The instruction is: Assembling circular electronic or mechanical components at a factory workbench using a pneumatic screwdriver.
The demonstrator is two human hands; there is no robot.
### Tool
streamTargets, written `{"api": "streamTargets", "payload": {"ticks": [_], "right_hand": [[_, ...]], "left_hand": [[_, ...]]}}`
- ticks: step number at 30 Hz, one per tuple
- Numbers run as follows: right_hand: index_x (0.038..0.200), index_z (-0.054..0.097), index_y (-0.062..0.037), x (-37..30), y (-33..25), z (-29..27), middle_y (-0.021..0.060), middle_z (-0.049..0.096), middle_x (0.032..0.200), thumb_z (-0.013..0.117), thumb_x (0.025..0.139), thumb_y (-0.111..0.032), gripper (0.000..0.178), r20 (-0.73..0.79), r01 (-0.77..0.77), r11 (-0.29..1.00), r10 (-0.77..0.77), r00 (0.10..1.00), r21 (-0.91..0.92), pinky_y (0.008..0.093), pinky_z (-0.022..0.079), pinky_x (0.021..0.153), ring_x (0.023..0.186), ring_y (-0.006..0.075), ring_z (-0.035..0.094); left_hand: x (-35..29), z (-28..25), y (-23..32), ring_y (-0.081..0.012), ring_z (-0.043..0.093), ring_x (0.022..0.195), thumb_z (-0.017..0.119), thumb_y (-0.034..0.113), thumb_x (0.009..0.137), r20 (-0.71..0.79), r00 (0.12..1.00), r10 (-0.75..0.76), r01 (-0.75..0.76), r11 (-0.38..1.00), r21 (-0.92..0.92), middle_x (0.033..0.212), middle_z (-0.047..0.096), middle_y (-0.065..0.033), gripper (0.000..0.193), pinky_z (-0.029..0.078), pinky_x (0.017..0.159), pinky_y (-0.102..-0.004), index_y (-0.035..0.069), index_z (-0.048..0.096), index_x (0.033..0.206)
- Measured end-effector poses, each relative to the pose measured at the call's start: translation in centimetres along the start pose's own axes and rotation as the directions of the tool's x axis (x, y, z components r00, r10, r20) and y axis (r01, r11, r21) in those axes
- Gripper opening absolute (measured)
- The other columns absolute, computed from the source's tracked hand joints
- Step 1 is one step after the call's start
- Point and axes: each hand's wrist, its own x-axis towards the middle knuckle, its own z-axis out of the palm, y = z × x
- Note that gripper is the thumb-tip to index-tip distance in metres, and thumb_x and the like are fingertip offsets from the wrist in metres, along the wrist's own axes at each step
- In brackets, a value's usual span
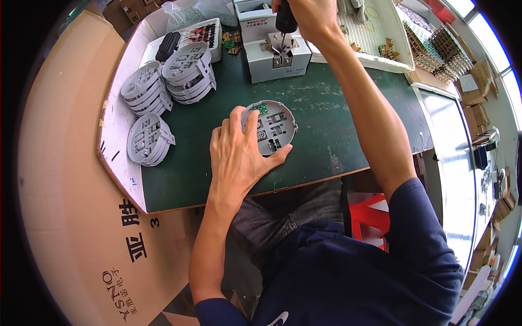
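My left hand (237, 149) is closed around the near and left side of a round grey plastic housing (293, 120), which lies on the green tabletop with its inside facing up. A small green circuit board (263, 109) sits at the housing's far edge, partly behind my fingers. Farther off, my right hand (315, 22) grips a black screwdriver (286, 20), held upright with its bit pointing down. The bit reaches the metal pickup part of a light-grey screw feeder (260, 61). Whether a screw is on the bit is too small to tell.
Grey housings are piled in stacks (188, 73) at the left of the green table (321, 114). Behind them stands a white tray (216, 43) of wired parts, beside a clear bag (187, 16). A white foam tray (375, 41) lies far right. Tall cardboard (70, 136) borders the left side.
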Motion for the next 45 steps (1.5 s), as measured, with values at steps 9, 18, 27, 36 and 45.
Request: {"api": "streamTargets", "payload": {"ticks": [9,18,27,36,45], "right_hand": [[0.090,0.057,-0.0032,-1.0,-0.2,-0.6,0.0003,0.057,0.064,0.068,0.095,-0.020,0.021,0.114,-0.053,0.994,0.041,0.993,0.101,0.0274,0.044,0.048,0.052,0.0092,0.054],[0.139,0.048,0.0060,-5.6,-3.3,-0.8,0.0009,0.057,0.066,0.066,0.098,-0.016,0.050,0.290,-0.189,0.924,0.090,0.953,0.333,0.0265,0.045,0.048,0.052,0.0091,0.054],[0.139,0.050,0.0043,-5.9,-3.0,-0.1,0.0001,0.056,0.064,0.066,0.098,-0.015,0.048,0.247,-0.161,0.952,0.096,0.964,0.259,0.0254,0.044,0.047,0.050,0.0090,0.053],[0.122,0.057,0.0056,-0.4,-1.4,-0.3,0.0002,0.057,0.068,0.064,0.092,-0.016,0.038,-0.032,0.006,0.993,-0.002,0.999,0.119,0.0264,0.047,0.049,0.052,0.0095,0.054],[0.091,0.057,-0.0019,0.5,0.6,-0.3,0.0004,0.057,0.064,0.067,0.092,-0.018,0.019,0.098,-0.010,0.999,0.005,0.995,0.048,0.0277,0.046,0.048,0.051,0.0100,0.054]], "left_hand": [[-0.4,0.6,0.2,-0.0356,0.061,0.111,0.080,0.060,0.075,-0.065,0.998,-0.019,0.016,0.999,-0.050,0.134,0.056,-0.0172,0.081,0.050,0.095,-0.0488,0.000,0.063,0.127],[-0.4,0.6,-0.2,-0.0356,0.059,0.114,0.079,0.062,0.076,-0.038,0.999,0.007,-0.008,0.999,-0.040,0.135,0.054,-0.0183,0.084,0.049,0.097,-0.0500,-0.001,0.061,0.129],[-1.1,1.7,-0.2,-0.0368,0.053,0.120,0.080,0.060,0.077,-0.069,0.996,-0.048,0.038,0.988,-0.148,0.140,0.051,-0.0181,0.087,0.045,0.101,-0.0492,-0.001,0.056,0.134],[-1.1,2.0,-0.2,-0.0365,0.052,0.123,0.080,0.057,0.079,-0.086,0.995,-0.055,0.036,0.976,-0.214,0.144,0.050,-0.0175,0.084,0.044,0.105,-0.0487,-0.001,0.057,0.134],[-0.9,1.8,0.0,-0.0368,0.053,0.125,0.082,0.054,0.078,-0.077,0.995,-0.068,0.049,0.974,-0.220,0.148,0.050,-0.0170,0.084,0.046,0.106,-0.0469,0.000,0.058,0.138]]}}
